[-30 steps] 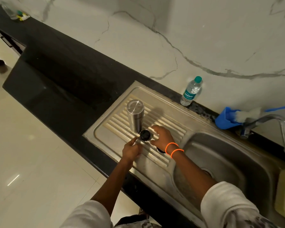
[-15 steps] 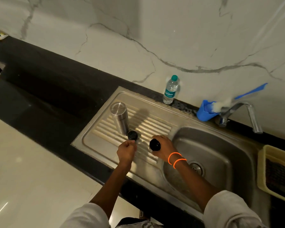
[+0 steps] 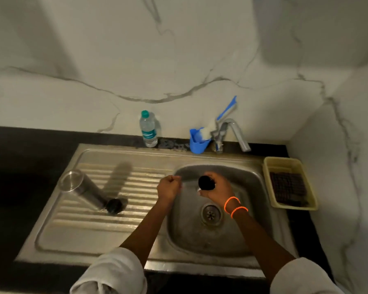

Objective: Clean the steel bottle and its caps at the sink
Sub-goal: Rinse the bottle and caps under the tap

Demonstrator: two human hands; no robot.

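Observation:
The steel bottle [image 3: 82, 190] stands upside down on the ribbed drainboard [image 3: 134, 221] at the left. One black cap [image 3: 113, 205] lies on the ribs beside its base. A second black cap [image 3: 206, 183] is held in my right hand [image 3: 218, 188] over the sink basin [image 3: 238, 234]. My left hand [image 3: 169, 187] is curled into a fist at the basin's left rim, with nothing visible in it.
A steel tap [image 3: 235, 133] rises behind the basin, with a blue holder [image 3: 198, 142] and a blue-handled brush [image 3: 223, 115] beside it. A plastic water bottle [image 3: 148, 129] stands against the marble wall. A yellow basket [image 3: 289, 182] with a dark scrubber sits on the right.
My right hand has carried a black cap from the drainboard to over the basin. My left hand has left the other cap by the bottle and moved right. The camera view has swung right.

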